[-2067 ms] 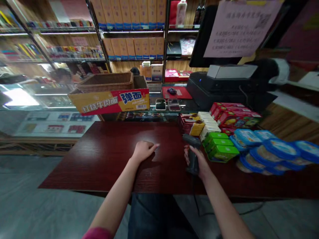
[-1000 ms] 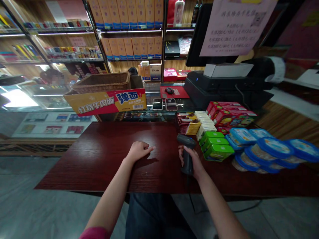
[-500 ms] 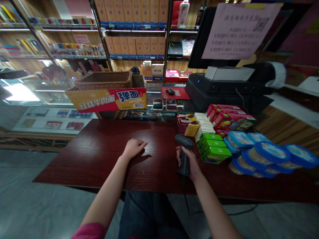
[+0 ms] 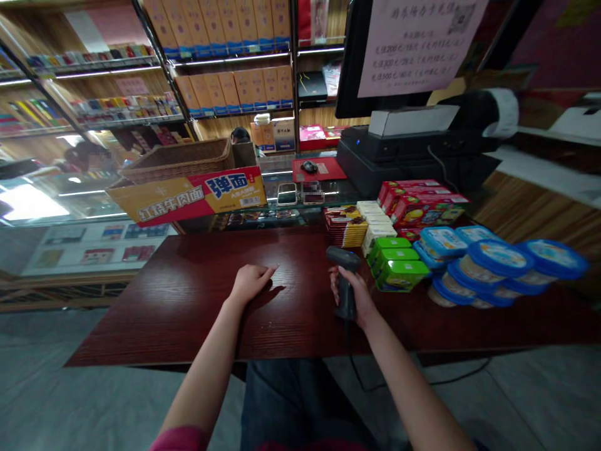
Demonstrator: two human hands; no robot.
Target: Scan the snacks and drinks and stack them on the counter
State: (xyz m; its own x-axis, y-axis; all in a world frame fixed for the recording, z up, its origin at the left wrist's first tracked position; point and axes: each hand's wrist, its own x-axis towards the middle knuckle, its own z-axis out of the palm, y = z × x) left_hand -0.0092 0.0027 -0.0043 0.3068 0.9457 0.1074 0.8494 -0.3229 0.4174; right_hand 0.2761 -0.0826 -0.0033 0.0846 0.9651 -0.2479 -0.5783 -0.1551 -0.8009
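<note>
My right hand (image 4: 357, 296) is wrapped round the handle of a dark barcode scanner (image 4: 344, 277) held upright over the dark red table (image 4: 188, 300), its cable hanging off the front edge. Just right of the scanner lie three green boxes (image 4: 397, 266). My left hand (image 4: 251, 281) rests on the bare tabletop with fingers loosely curled and the index finger stretched out, holding nothing.
Blue-lidded tubs (image 4: 498, 266), red cartons (image 4: 422, 203) and stacked flat packets (image 4: 347, 227) crowd the table's right side. Behind stand a cash register (image 4: 408, 147) with a screen, a glass counter with two phones (image 4: 295, 193), and a noodle carton (image 4: 188, 191) holding a wicker basket.
Both hands keep their pose; the scanner stays gripped in my right hand. Only the camera view has shifted slightly.
</note>
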